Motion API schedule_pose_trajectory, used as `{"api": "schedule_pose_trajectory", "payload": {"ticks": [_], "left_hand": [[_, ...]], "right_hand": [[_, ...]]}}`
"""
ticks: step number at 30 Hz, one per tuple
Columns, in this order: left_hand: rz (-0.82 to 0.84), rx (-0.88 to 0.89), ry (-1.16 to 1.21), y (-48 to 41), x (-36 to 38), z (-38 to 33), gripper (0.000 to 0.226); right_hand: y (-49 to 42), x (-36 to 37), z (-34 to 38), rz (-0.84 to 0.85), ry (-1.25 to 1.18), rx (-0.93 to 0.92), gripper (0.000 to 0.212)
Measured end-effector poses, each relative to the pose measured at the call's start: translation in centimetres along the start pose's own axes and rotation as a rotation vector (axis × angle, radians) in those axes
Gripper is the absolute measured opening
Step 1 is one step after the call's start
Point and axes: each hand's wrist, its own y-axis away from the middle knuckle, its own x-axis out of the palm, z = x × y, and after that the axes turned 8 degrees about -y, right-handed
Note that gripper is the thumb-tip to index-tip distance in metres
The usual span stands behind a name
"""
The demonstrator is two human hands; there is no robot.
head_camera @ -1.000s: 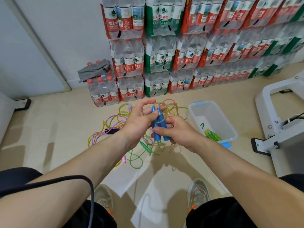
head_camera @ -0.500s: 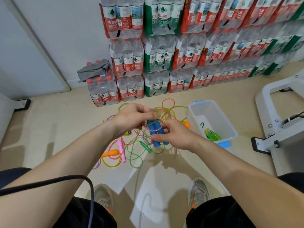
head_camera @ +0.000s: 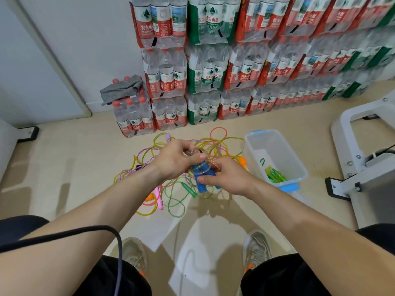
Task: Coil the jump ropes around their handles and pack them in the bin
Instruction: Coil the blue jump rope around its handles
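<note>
Gripping the two blue handles [head_camera: 201, 184] side by side in the right hand [head_camera: 226, 178], thumb and curled fingers clamped round them. Pinching the handles' translucent rope [head_camera: 210, 162] with the left hand [head_camera: 175, 161], thumb pressing a loop at the handles' top, other fingers bent. Holding all this above a tangle of loose ropes [head_camera: 171, 193] on the floor, just left of the bin [head_camera: 264, 131], a coiled green rope [head_camera: 274, 175] already inside. Facing stacked water bottle packs [head_camera: 205, 77], a white frame [head_camera: 363, 167] at the right.
</note>
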Motion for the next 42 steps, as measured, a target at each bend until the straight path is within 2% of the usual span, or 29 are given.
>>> {"api": "schedule_pose_trajectory", "payload": {"ticks": [1,5,9,11,14,17,19,21,25,26,28,33,36,39,42], "left_hand": [[-0.017,0.001,-0.037,-0.2,-0.2,0.2,0.022],[-0.115,0.003,-0.350,-0.5,-1.6,0.9,0.024],[-0.124,-0.036,-0.453,-0.7,-1.6,1.7,0.025],[-0.129,-0.046,-0.525,-0.9,-1.8,2.4,0.026],[-0.147,-0.088,-0.624,-1.0,-2.5,3.4,0.033],[-0.182,-0.137,-0.620,-1.3,-3.1,4.3,0.032],[-0.212,-0.165,-0.570,-1.4,-3.4,4.3,0.029],[-0.257,-0.190,-0.630,-1.5,-3.7,4.2,0.028],[-0.329,-0.246,-0.660,-1.7,-4.8,4.6,0.033],[-0.330,-0.250,-0.632,-1.7,-5.0,4.5,0.033],[-0.335,-0.228,-0.560,-1.6,-5.1,4.1,0.033],[-0.356,-0.111,-0.504,-1.4,-5.2,1.8,0.036],[-0.356,-0.064,-0.500,-1.0,-5.0,0.6,0.037],[-0.331,-0.019,-0.461,-0.6,-4.7,0.0,0.033],[-0.295,0.031,-0.446,-0.3,-4.2,-0.4,0.028]], "right_hand": [[-0.1,-0.1,0.1,-0.032,0.024,0.002,0.022],[-0.5,-1.1,0.3,-0.190,-0.016,0.030,0.018],[-0.6,-1.6,1.0,-0.250,-0.026,0.005,0.037],[-0.7,-2.1,1.3,-0.290,-0.119,0.010,0.037],[-1.0,-3.5,1.3,-0.366,-0.428,0.081,0.036],[-0.9,-5.1,1.2,-0.416,-0.660,0.112,0.036],[-0.8,-5.4,0.8,-0.464,-0.624,0.138,0.037],[-0.9,-5.1,0.1,-0.536,-0.567,0.188,0.038],[-1.1,-5.6,-0.7,-0.691,-0.598,0.264,0.037],[-1.0,-6.0,-0.8,-0.695,-0.539,0.268,0.037],[-0.7,-6.5,-1.1,-0.640,-0.268,0.279,0.034],[-0.5,-5.1,-2.4,-0.255,0.322,0.459,0.026],[-0.1,-4.1,-2.8,-0.179,0.614,0.502,0.027],[-0.2,-3.9,-2.6,-0.208,0.527,0.404,0.040],[-0.8,-3.0,-1.1,-0.301,0.169,0.133,0.030]]}}
